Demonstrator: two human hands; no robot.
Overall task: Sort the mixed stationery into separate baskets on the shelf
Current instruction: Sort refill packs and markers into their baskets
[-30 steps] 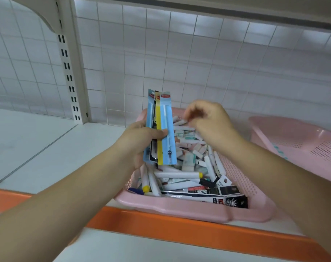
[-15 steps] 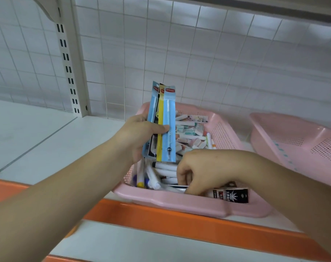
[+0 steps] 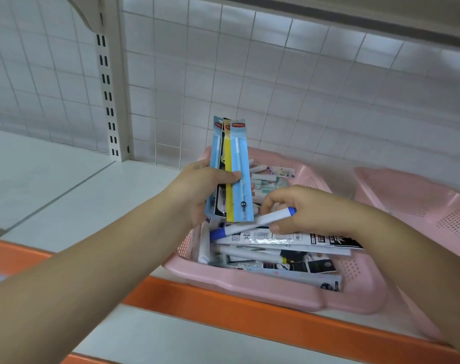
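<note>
Bright, even light; soft focus, wide-angle bending at the edges.

Two pink baskets point(image 3: 252, 294) point(image 3: 418, 195), two hands point(image 3: 200, 191) point(image 3: 311, 210)

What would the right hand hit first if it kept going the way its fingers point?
Probably the packets gripped upright by the left hand. The right hand, holding a marker, points at their lower end; depth is unclear.
</note>
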